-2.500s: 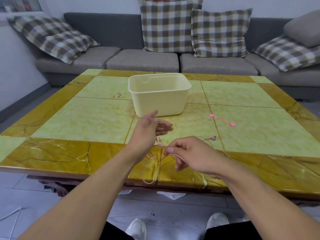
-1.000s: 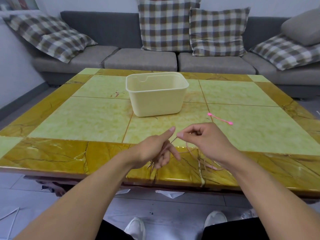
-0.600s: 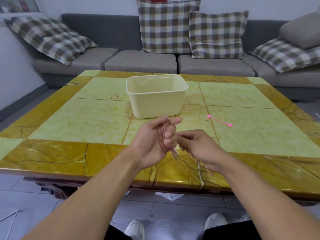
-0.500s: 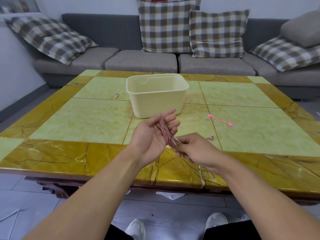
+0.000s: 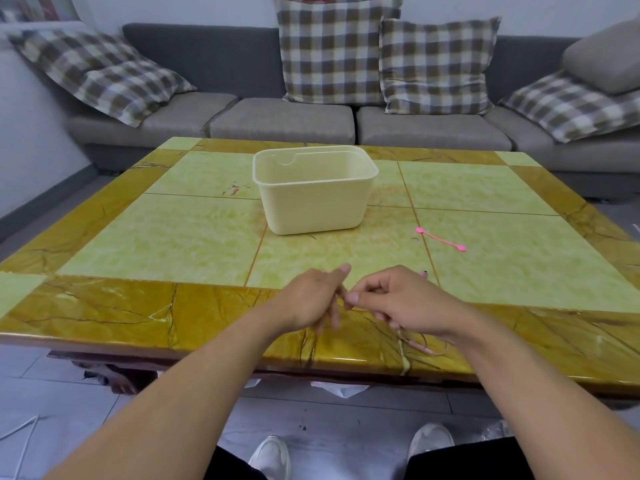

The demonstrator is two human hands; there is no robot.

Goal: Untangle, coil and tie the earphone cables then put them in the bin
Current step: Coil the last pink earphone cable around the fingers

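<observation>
Item: pink earphone cable (image 5: 417,344) — thin, slack, partly coiled. Location: near edge of the desk (image 5: 104,306), held between both hands; a loose loop hangs below the right wrist, and one earbud (image 5: 424,273) peeks out just beyond the right knuckles.

Left hand (image 5: 311,299): back toward the camera, fingers (image 5: 335,315) pointing down and roughly straight. The wraps themselves are hidden, so whether cable sits round them cannot be told.

Right hand (image 5: 398,299): thumb and forefinger pinched together on the strand, right beside the left fingertips.

Bin (image 5: 313,190): cream, open-topped, mid-desk, well apart from the hands.

Pink tie (image 5: 440,240): flat on the desk, right of the bin, untouched.

Risks, as judged: turns may slide off the downward-pointing left fingers if the right hand lets tension drop — the coil would spring open. The dangling loop could snag on the desk edge. Reaching for the tie calls for freeing one hand, which may loosen the bundle.
</observation>
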